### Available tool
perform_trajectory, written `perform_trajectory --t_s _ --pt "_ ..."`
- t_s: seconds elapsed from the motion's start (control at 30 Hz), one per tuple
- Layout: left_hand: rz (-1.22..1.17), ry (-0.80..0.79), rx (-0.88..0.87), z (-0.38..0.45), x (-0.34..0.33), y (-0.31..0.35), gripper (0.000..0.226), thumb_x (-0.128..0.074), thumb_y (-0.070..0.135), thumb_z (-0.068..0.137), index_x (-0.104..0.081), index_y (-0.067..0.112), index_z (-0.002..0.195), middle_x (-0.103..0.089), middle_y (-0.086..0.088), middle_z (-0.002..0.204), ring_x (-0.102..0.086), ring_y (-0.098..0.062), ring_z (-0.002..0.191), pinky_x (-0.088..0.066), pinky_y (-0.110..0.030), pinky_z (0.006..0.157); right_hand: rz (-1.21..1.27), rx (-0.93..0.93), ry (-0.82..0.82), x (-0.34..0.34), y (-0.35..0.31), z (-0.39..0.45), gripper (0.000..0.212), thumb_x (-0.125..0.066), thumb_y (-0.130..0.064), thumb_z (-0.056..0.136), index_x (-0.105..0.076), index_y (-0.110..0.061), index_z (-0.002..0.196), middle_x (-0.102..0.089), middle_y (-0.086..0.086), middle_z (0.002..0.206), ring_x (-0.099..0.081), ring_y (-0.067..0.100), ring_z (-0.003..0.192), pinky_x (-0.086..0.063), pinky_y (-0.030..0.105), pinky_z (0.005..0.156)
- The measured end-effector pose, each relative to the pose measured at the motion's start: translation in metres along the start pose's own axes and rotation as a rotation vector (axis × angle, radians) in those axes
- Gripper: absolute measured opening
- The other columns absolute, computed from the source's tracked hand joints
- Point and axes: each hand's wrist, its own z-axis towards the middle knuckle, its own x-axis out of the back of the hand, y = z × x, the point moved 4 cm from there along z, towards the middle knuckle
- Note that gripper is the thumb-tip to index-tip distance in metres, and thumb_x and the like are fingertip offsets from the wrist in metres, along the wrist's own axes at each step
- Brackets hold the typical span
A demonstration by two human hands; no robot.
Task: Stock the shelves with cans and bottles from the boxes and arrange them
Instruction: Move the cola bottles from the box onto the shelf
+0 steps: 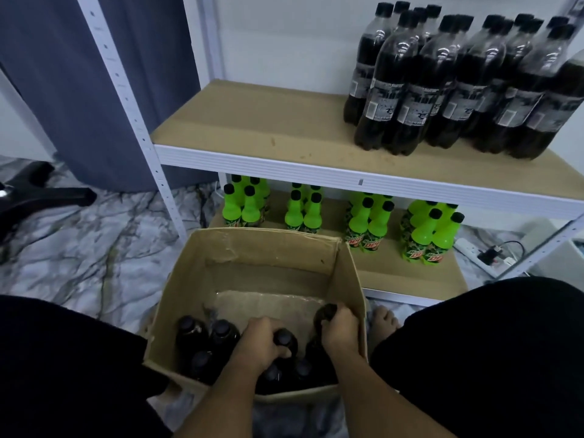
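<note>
while both hands are down inside the cardboard box [349, 270], each one has its fingers curled round the top of a dark bottle. left hand [260, 339] grips the neck of a black-capped bottle [286, 338] near the box's middle, cap poking out past the fingers. right hand [339, 327] wraps the neck of another dark bottle [324, 314] close to the box's right wall, cap showing just above the fist. both bottles stand upright, bases hidden in shadow, can't tell if they're lifted off the bottom.

more dark bottles in the box: a cluster of three [205, 339] at the left, a couple more [284, 371] btw the forearms near the front wall. back half of the box floor is bare w/ a clear plastic sheet on it.

box sits on a marbled floor [79, 248] btw the person's knees, right in front of a white metal rack. lower shelf [410, 273], just behind the box, carries four groups of green bottles [363, 219] w/ black caps. upper shelf [252, 121] has a packed group of tall dark bottles [458, 90] at its right end, left part bare cardboard liner. bare foot [385, 317] right of the box. power strip [480, 252] w/ plugs on the floor far right, black chair base [34, 194] far left, grey curtain [79, 74] behind the rack's left post.
</note>
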Motion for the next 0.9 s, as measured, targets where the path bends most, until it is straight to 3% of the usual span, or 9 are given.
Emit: perform_trajectory --t_s 0.07,0.13,0.37,0.53,0.63,0.73,0.9 --pt "0.051 -0.008 -0.021 0.002 0.0 0.001 0.022 -0.086 0.013 0.069 -0.067 0.02 0.076 -0.073 0.006 0.08 -0.07 -0.014 0.08 -0.06 -0.033 0.073 0.02 -0.016 0.045 -0.001 0.006 0.007 0.028 -0.057 -0.005 0.095 -0.062 -0.001 0.122 -0.065 0.019 0.121 -0.061 0.033 0.113 -0.046 0.033 0.088" --pt "0.05 0.005 -0.034 0.002 -0.001 0.002 0.024 -0.084 0.012 0.071 -0.063 0.023 0.071 -0.07 0.007 0.076 -0.069 -0.011 0.076 -0.059 -0.03 0.068 0.025 -0.01 0.054 -0.004 0.01 0.01 0.027 -0.062 -0.007 0.093 -0.064 -0.002 0.119 -0.066 0.019 0.117 -0.062 0.032 0.11 -0.043 0.031 0.082" --pt "0.018 0.125 -0.074 0.003 -0.002 0.006 0.03 -0.08 0.019 0.077 -0.052 0.023 0.067 -0.062 0.008 0.07 -0.062 -0.011 0.072 -0.054 -0.033 0.071 0.092 0.07 0.056 -0.006 0.011 0.006 0.023 -0.068 -0.006 0.089 -0.07 -0.004 0.111 -0.071 0.017 0.105 -0.066 0.034 0.102 -0.04 0.028 0.075" --pt "-0.058 0.199 -0.115 0.003 0.004 0.015 0.013 -0.081 0.02 0.081 -0.069 0.021 0.087 -0.072 0.008 0.084 -0.067 -0.01 0.085 -0.052 -0.031 0.081 0.14 0.16 0.148 0.001 -0.002 -0.005 0.024 -0.071 -0.004 0.086 -0.069 -0.009 0.11 -0.073 0.015 0.098 -0.068 0.027 0.095 -0.039 0.025 0.072" --pt "-0.139 0.305 -0.16 0.005 0.016 0.033 0.025 -0.082 0.023 0.083 -0.076 0.022 0.107 -0.077 0.01 0.101 -0.07 -0.009 0.099 -0.055 -0.031 0.09 0.195 0.25 0.196 0.007 -0.011 -0.009 0.033 -0.073 -0.009 0.088 -0.068 -0.01 0.121 -0.073 0.014 0.111 -0.067 0.029 0.104 -0.043 0.026 0.081" --pt "-0.236 0.435 -0.189 0.007 0.041 0.054 0.041 -0.085 0.024 0.082 -0.075 0.019 0.121 -0.076 0.009 0.114 -0.068 -0.007 0.109 -0.054 -0.03 0.097 0.235 0.346 0.247 0.019 -0.028 -0.012 0.034 -0.073 -0.017 0.09 -0.068 -0.013 0.124 -0.075 0.011 0.105 -0.069 0.028 0.097 -0.04 0.022 0.074" --pt "-0.359 0.519 -0.283 0.014 0.091 0.093 0.035 -0.089 0.022 0.077 -0.079 0.02 0.111 -0.07 0.036 0.085 -0.07 -0.004 0.091 -0.058 -0.031 0.09 0.352 0.485 0.283 0.06 -0.066 0.0 0.022 -0.074 -0.023 0.09 -0.07 -0.022 0.111 -0.074 -0.007 0.092 -0.068 0.014 0.087 -0.043 0.022 0.071"
